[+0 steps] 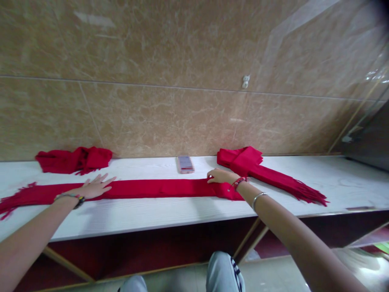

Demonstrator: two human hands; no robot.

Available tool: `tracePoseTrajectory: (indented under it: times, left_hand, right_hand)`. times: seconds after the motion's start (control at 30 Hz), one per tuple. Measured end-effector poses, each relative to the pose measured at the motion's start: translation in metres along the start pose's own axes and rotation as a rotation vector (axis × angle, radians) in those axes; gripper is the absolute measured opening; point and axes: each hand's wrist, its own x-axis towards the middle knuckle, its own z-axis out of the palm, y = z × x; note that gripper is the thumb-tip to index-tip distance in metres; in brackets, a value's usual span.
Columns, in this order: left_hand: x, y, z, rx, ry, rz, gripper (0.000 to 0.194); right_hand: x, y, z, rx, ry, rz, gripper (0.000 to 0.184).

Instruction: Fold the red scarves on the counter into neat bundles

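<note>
A long red scarf [158, 188] lies stretched lengthwise along the white tabletop, its fringe trailing off at the left. Spread flat on its left part is my left hand [95, 188], fingers apart. My right hand [221, 177] is at the scarf's right part, thumb and fingertips pinching its upper edge. Some of the cloth near that end is hidden under my right wrist. Behind my right hand, a second red scarf [243, 158] is folded over itself, its fringed tail slanting to the right. A third red scarf [73, 160] sits bunched against the wall at the left.
A phone [185, 164] lies by the wall between the bunched and folded scarves. The white tabletop [130, 219] ends at a front edge above open shelf compartments. A tan marbled wall [158, 121] rises directly behind. A dark grey object [369, 134] stands at the far right.
</note>
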Motion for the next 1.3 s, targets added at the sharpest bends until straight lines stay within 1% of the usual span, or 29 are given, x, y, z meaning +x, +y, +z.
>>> tracePoseTrajectory:
  times: [0.03, 0.07, 0.1, 0.13, 0.2, 0.23, 0.27, 0.3, 0.33, 0.4, 0.47, 0.57, 0.63, 0.7, 0.73, 0.8, 0.87, 0.9, 0.93, 0.97, 1.0, 1.03, 1.1, 1.17, 1.3]
  left_hand:
    - [0.001, 0.017, -0.009, -0.020, -0.044, 0.075, 0.050]
    - [0.002, 0.039, -0.017, -0.054, -0.045, 0.125, 0.051]
    - [0.003, 0.064, -0.024, -0.102, -0.036, 0.155, 0.053]
    - [0.003, 0.092, -0.029, -0.159, 0.000, 0.192, 0.055]
    - [0.004, 0.143, -0.032, -0.260, 0.070, 0.279, 0.058]
    - [0.003, 0.164, -0.030, -0.285, 0.072, 0.315, 0.058]
    - [0.001, 0.181, -0.028, -0.289, 0.062, 0.363, 0.057]
    - [-0.001, 0.192, -0.024, -0.268, 0.066, 0.415, 0.055]
    - [-0.004, 0.198, -0.021, -0.246, 0.077, 0.450, 0.052]
    - [-0.008, 0.199, -0.016, -0.219, 0.090, 0.489, 0.048]
    - [-0.011, 0.193, -0.015, -0.226, 0.074, 0.490, 0.048]
    - [-0.017, 0.185, -0.020, -0.230, 0.026, 0.467, 0.049]
    - [-0.020, 0.185, -0.026, -0.219, -0.019, 0.438, 0.049]
    - [-0.020, 0.190, -0.031, -0.222, -0.067, 0.430, 0.050]
    - [-0.019, 0.195, -0.033, -0.233, -0.079, 0.441, 0.051]
    - [-0.014, 0.205, -0.035, -0.258, -0.051, 0.479, 0.052]
    - [-0.009, 0.217, -0.034, -0.268, 0.012, 0.503, 0.053]
    - [-0.007, 0.223, -0.032, -0.264, 0.042, 0.503, 0.054]
    - [-0.005, 0.227, -0.030, -0.259, 0.065, 0.500, 0.054]
    - [-0.004, 0.231, -0.027, -0.253, 0.084, 0.497, 0.055]
    - [-0.004, 0.232, -0.025, -0.247, 0.099, 0.496, 0.055]
    - [-0.004, 0.233, -0.023, -0.242, 0.111, 0.495, 0.056]
    - [-0.004, 0.231, -0.020, -0.236, 0.120, 0.498, 0.057]
    - [-0.004, 0.228, -0.019, -0.227, 0.120, 0.501, 0.058]
    - [-0.002, 0.226, -0.017, -0.216, 0.144, 0.499, 0.057]
  right_hand:
    - [0.002, 0.000, 0.007, -0.002, 0.013, 0.002, 0.035]
    - [0.001, 0.003, 0.012, -0.003, 0.026, 0.010, 0.036]
    - [-0.001, 0.007, 0.016, -0.004, 0.038, 0.024, 0.038]
    - [-0.005, 0.013, 0.019, -0.008, 0.049, 0.041, 0.040]
    - [-0.017, 0.029, 0.025, -0.025, 0.075, 0.076, 0.039]
    - [-0.025, 0.037, 0.029, -0.038, 0.090, 0.090, 0.038]
    - [-0.033, 0.045, 0.033, -0.054, 0.106, 0.102, 0.037]
    - [-0.041, 0.052, 0.037, -0.073, 0.124, 0.112, 0.036]
    - [-0.048, 0.059, 0.042, -0.094, 0.140, 0.125, 0.035]
    - [-0.058, 0.068, 0.049, -0.141, 0.172, 0.152, 0.035]
    - [-0.062, 0.075, 0.052, -0.188, 0.204, 0.169, 0.035]
    - [-0.056, 0.079, 0.046, -0.246, 0.242, 0.154, 0.030]
    - [-0.048, 0.074, 0.038, -0.272, 0.253, 0.128, 0.024]
    - [-0.038, 0.058, 0.031, -0.292, 0.261, 0.101, 0.022]
    - [-0.031, 0.045, 0.029, -0.298, 0.271, 0.080, 0.025]
    - [-0.016, 0.011, 0.031, -0.294, 0.303, 0.017, 0.030]
    - [0.002, -0.026, 0.039, -0.207, 0.391, -0.106, 0.037]
    - [0.009, -0.042, 0.044, -0.145, 0.442, -0.121, 0.042]
    - [0.016, -0.055, 0.051, -0.100, 0.452, -0.135, 0.045]
    - [0.020, -0.063, 0.057, -0.086, 0.428, -0.161, 0.047]
    - [0.022, -0.066, 0.063, -0.085, 0.412, -0.173, 0.047]
    - [0.021, -0.064, 0.068, -0.099, 0.390, -0.180, 0.046]
    - [0.011, -0.047, 0.076, -0.154, 0.363, -0.160, 0.043]
    - [-0.008, -0.017, 0.081, -0.223, 0.345, -0.099, 0.040]
    - [-0.053, 0.055, 0.088, -0.362, 0.339, -0.003, 0.039]
